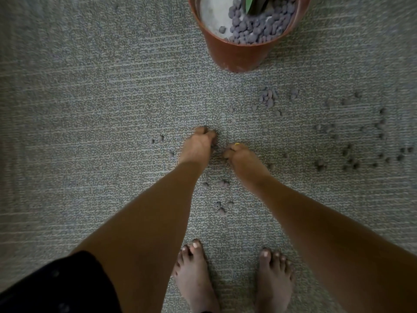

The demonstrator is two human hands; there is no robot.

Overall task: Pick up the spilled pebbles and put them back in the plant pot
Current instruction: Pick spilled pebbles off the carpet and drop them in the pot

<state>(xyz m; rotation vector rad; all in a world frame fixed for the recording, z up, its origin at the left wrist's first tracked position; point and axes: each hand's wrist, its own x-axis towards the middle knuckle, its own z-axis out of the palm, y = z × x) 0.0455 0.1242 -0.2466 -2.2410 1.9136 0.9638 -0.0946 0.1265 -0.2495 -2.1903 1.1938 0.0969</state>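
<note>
A terracotta plant pot [237,56] stands on the carpet at the top, filled with dark grey-purple pebbles [259,26] around a green leaf. Spilled pebbles lie on the carpet: a small heap [267,98] below the pot, several scattered to the right [349,154], a few between my forearms [222,210] and a few to the left [159,138]. My left hand [198,146] and my right hand [240,158] reach down to the carpet side by side, fingers curled with the tips together. Whether either holds pebbles is hidden.
Grey-green textured carpet [90,98] covers the whole floor. My two bare feet [232,279] stand at the bottom, close behind the hands. A dark piece of clothing [56,288] fills the bottom left corner.
</note>
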